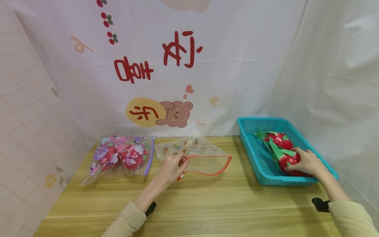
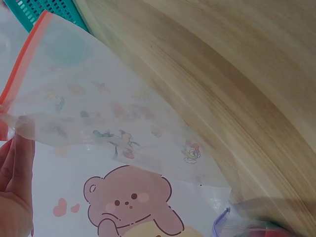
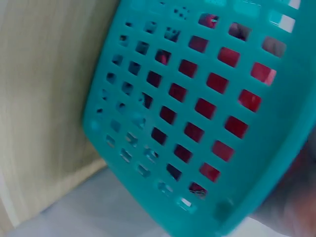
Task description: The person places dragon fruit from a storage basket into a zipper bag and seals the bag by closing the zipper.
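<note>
My left hand (image 1: 171,169) pinches the edge of a clear zip bag (image 1: 193,148) with an orange-red zip and small cartoon prints; its mouth gapes toward me. In the left wrist view the bag (image 2: 108,113) stretches out from the fingers (image 2: 22,163). At the right, my right hand (image 1: 308,161) reaches into a turquoise basket (image 1: 256,164) and grips a red dragon fruit (image 1: 285,159) with green leaf tips. Another dragon fruit (image 1: 278,140) lies behind it in the basket. The basket wall (image 3: 197,98) hides most of the right hand in the right wrist view.
A second zip bag (image 1: 149,154) with a purple zip lies at the left of the wooden table (image 1: 207,204), with red fruit inside. A printed white cloth (image 1: 222,82) hangs behind the table. Another light cloth stands close beside the basket on the right.
</note>
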A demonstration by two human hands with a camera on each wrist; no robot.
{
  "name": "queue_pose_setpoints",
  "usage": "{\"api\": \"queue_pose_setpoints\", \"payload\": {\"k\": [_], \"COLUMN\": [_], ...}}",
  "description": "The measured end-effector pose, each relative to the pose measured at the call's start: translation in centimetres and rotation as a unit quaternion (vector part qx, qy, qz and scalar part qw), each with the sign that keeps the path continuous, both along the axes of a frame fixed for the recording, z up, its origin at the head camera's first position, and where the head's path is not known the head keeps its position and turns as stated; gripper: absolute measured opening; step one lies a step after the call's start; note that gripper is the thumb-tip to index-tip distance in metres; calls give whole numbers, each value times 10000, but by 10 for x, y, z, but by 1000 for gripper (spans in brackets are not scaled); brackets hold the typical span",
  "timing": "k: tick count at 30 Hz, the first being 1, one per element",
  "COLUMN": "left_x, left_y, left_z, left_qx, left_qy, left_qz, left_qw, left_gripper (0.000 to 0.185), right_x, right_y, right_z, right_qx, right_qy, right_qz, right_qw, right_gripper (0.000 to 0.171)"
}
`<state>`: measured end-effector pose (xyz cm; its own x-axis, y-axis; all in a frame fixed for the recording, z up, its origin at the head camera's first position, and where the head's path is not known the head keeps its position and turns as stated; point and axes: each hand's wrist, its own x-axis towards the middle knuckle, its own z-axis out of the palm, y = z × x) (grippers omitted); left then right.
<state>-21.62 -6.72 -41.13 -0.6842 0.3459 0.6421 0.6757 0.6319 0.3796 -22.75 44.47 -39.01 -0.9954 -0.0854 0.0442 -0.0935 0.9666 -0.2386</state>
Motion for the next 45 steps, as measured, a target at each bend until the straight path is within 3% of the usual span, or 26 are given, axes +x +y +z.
{"api": "queue_pose_setpoints", "payload": {"k": [5, 12, 18, 22, 34, 39, 45], "left_x": [0, -2, -3, -4, -6, -5, -3], "left_y": [1, 2, 2, 2, 3, 5, 8], "left_z": [1, 0, 0, 1, 5, 7, 6], "left_qx": [48, 19, 68, 62, 138, 145, 52], "left_qy": [-111, -93, 24, 89, 269, 362, 654], "left_qz": [17, 110, 94, 101, 286, 446, 484], "left_qw": [9999, 9999, 9999, 9999, 9991, 9982, 9967], "left_gripper": [5, 6, 4, 4, 4, 6, 6], "right_x": [3, 12, 23, 31, 56, 58, 56], "right_y": [-9, -42, -87, -119, -180, -198, -214], "right_z": [15, 45, 62, 65, 50, 37, 21], "right_qx": [-69, -125, -281, -307, -274, -300, -513], "right_qy": [659, 1790, 2157, 2147, 1894, 1739, 1902], "right_qz": [-146, 8, 558, 952, 1829, 1892, 1734], "right_qw": [9977, 9838, 9745, 9716, 9643, 9660, 9650], "right_gripper": [87, 79, 78, 77, 80, 80, 78]}}
